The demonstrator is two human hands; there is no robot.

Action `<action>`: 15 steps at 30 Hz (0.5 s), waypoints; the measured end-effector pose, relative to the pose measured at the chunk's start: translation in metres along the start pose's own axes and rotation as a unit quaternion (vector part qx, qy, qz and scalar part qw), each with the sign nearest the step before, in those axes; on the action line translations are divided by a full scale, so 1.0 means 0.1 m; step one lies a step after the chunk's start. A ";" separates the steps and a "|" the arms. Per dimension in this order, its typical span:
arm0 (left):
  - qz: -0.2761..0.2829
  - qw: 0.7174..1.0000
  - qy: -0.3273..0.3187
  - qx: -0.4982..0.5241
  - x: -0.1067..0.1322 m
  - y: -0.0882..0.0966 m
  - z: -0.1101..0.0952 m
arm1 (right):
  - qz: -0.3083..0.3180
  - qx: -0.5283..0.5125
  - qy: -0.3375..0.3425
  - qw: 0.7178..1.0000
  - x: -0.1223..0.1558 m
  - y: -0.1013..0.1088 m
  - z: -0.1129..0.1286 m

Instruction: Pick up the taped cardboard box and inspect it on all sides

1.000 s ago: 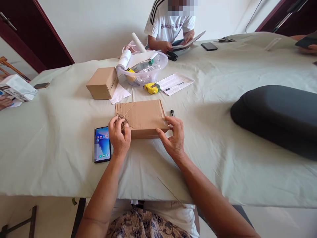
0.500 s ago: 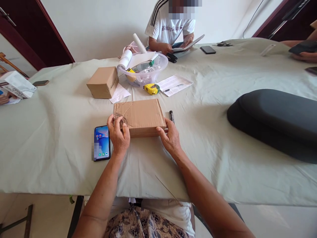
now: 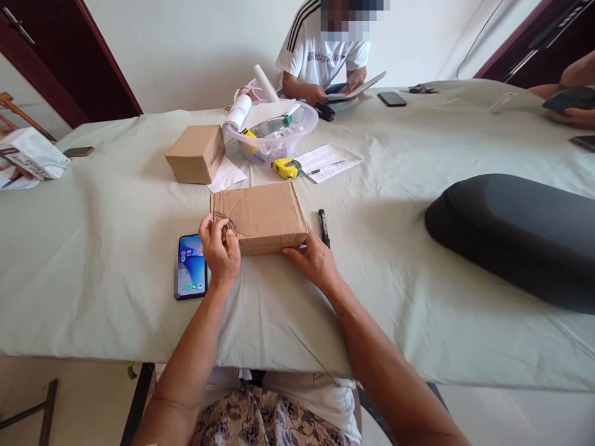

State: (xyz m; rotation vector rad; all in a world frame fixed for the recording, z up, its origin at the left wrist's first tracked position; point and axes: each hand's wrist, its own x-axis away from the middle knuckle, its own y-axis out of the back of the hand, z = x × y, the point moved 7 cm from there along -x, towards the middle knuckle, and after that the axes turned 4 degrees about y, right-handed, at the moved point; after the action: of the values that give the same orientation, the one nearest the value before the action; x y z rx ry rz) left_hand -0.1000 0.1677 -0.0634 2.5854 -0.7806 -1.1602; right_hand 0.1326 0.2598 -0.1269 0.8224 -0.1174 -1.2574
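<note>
A flat parcel wrapped in brown paper [image 3: 263, 214] lies on the cloth-covered table [image 3: 116, 248] right in front of me. A bundle of thin brown twine [image 3: 222, 221] rests on its near left corner. My left hand [image 3: 219, 251] is closed around that twine at the corner. My right hand [image 3: 313, 260] lies at the parcel's near right edge, fingers curled against its side. A strand of twine [image 3: 309, 352] trails off the table's front edge towards my lap.
A phone [image 3: 190, 266] lies left of my left hand, a black marker [image 3: 323, 226] right of the parcel. Behind stand a small cardboard box [image 3: 196, 153], a clear bowl of supplies [image 3: 274, 133], a yellow tape measure [image 3: 286, 168] and a printed sheet [image 3: 328, 162]. A dark cushion [image 3: 515, 229] fills the right. A person [image 3: 325, 56] sits opposite.
My right hand has slid from the parcel's right corner down to its near edge, uncovering the marker. The left hand keeps its hold on the twine.
</note>
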 end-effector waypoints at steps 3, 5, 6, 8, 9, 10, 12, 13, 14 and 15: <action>-0.012 1.000 0.012 0.021 0.00 0.03 0.02 | -0.053 -0.037 0.030 0.997 0.00 0.06 0.06; -0.016 0.998 0.030 0.044 0.00 0.03 0.04 | -0.110 -0.053 0.068 0.990 0.01 0.16 0.11; -0.014 0.997 0.042 0.060 0.00 0.03 0.05 | -0.139 -0.057 0.086 0.985 0.03 0.22 0.14; 0.001 0.993 0.071 0.094 0.02 -0.01 0.06 | -0.193 -0.065 0.114 0.972 0.06 0.34 0.18; 0.012 0.990 0.088 0.112 0.04 -0.04 0.07 | -0.219 -0.074 0.126 0.965 0.08 0.40 0.20; 0.025 0.985 0.106 0.131 0.06 -0.08 0.07 | -0.248 -0.088 0.139 0.955 0.10 0.47 0.23; 0.047 0.975 0.138 0.169 0.11 -0.14 0.07 | -0.307 -0.115 0.168 0.930 0.15 0.59 0.29; 0.057 0.969 0.152 0.185 0.14 -0.17 0.07 | -0.332 -0.124 0.180 0.918 0.18 0.63 0.32; 0.068 0.964 0.166 0.198 0.17 -0.20 0.07 | -0.350 -0.129 0.191 0.908 0.20 0.67 0.36; 0.078 0.958 0.179 0.209 0.20 -0.22 0.07 | -0.362 -0.131 0.198 0.902 0.21 0.69 0.39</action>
State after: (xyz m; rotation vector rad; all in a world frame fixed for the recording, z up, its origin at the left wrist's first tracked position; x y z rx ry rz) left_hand -0.0854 0.1760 -0.0892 2.8714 -1.2178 -0.4946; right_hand 0.1751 0.2274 -0.0651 0.8990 0.7371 -1.7128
